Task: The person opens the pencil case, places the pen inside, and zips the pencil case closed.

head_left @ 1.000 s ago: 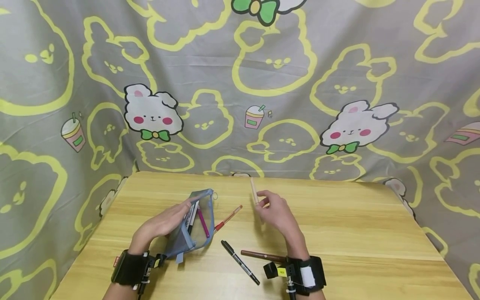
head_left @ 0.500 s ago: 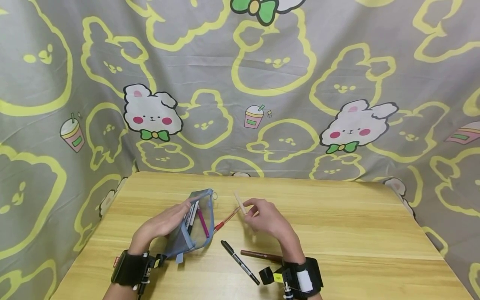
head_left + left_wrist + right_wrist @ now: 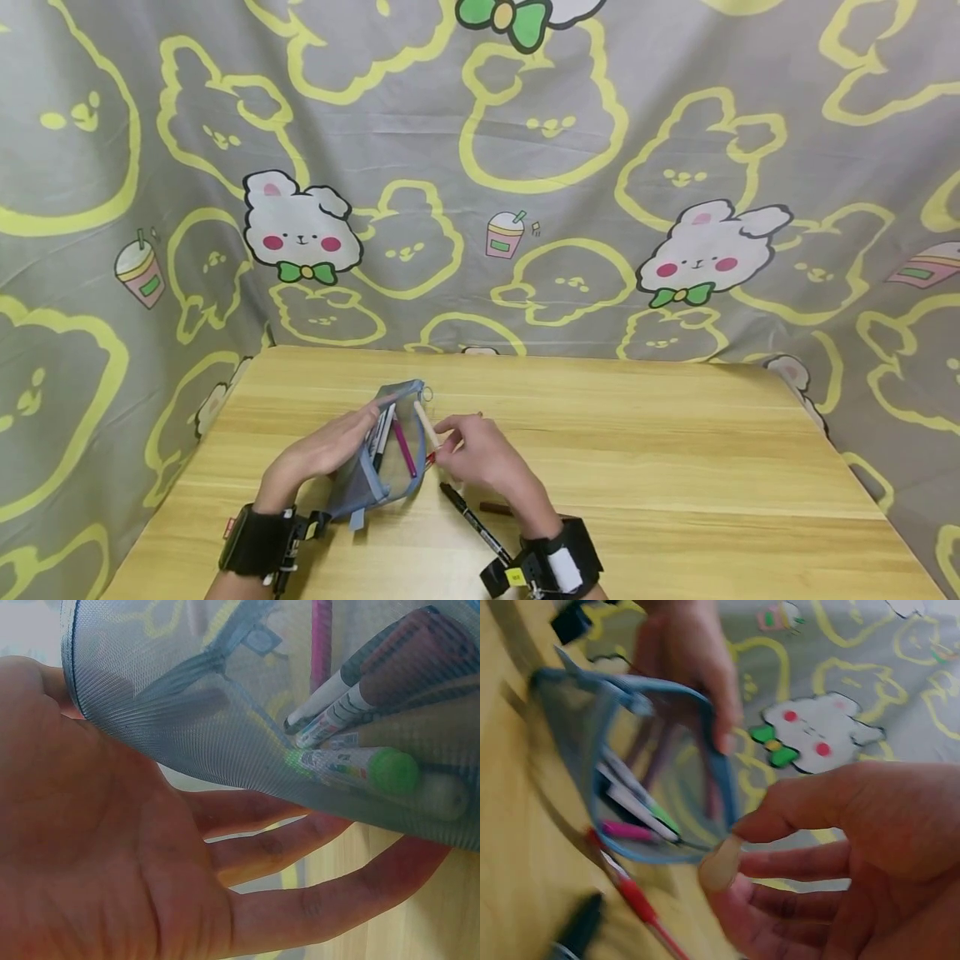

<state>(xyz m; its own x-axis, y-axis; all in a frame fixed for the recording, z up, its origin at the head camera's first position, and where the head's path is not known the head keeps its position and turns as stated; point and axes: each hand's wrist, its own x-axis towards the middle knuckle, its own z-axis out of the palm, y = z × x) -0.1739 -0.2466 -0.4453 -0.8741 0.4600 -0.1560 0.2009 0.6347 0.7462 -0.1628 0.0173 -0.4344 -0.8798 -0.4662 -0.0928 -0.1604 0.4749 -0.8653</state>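
A blue mesh pencil case (image 3: 348, 492) lies at the left of the table with its mouth open to the right. My left hand (image 3: 330, 442) holds it by its upper side; in the left wrist view the fingers (image 3: 322, 907) curve along the mesh and their tips pass behind it. White-bodied markers (image 3: 330, 720) and a magenta pen (image 3: 403, 446) are inside. My right hand (image 3: 480, 454) pinches a slim cream-coloured pen (image 3: 427, 423) between thumb and fingers, at the case's mouth. In the right wrist view the pen's pale end (image 3: 721, 866) points toward the camera.
A red pen (image 3: 636, 900) lies beside the case's mouth, partly behind my right hand in the head view. A black double-ended marker (image 3: 468, 518) and a brown pen (image 3: 495, 508) lie under the right forearm. A patterned cloth (image 3: 420, 242) hangs behind the table (image 3: 675, 433).
My right hand has moved left with the cream-coloured pen, from the middle of the table to the mouth of the pencil case. The left hand and the case have stayed in place.
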